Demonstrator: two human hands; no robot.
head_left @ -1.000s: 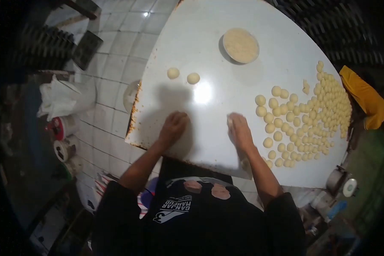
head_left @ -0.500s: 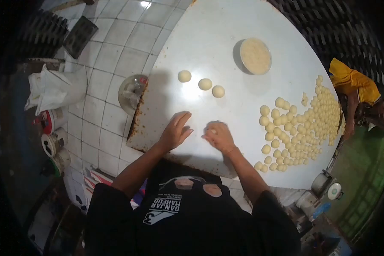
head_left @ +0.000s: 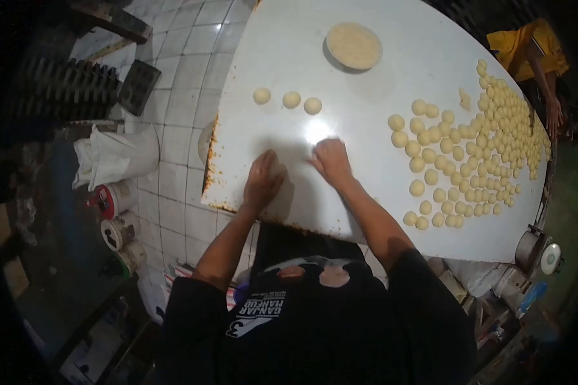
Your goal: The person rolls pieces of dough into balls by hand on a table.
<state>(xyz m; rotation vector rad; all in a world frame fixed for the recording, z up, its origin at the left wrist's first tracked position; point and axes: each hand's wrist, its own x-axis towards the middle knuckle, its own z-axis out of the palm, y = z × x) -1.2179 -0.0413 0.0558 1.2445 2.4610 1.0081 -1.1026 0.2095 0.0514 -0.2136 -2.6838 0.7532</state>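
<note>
White, smooth-topped bench (head_left: pixel 372 160) with rust-stained edges: on it I see the bare left hand (head_left: pixel 264 180) and bare right hand (head_left: pixel 332 160), apart, palms down, fingers curled. I cannot tell whether either grip pinches anything. Three round, pale-yellow dough balls (head_left: pixel 291 99) sit in a row just beyond; a crowd of similar balls (head_left: pixel 471 149) lies rightward. I judge light, even palm pressure best, knuckles clear of that row.

Both bare forearms (head_left: pixel 379 221) reach from the near side toward the far. The left hand (head_left: pixel 263 178) curls loosely at left; the right hand (head_left: pixel 331 160), slightly farther out, bends its fingers, thumb (head_left: pixel 316 166) pointing left. Both palms are hidden.
</note>
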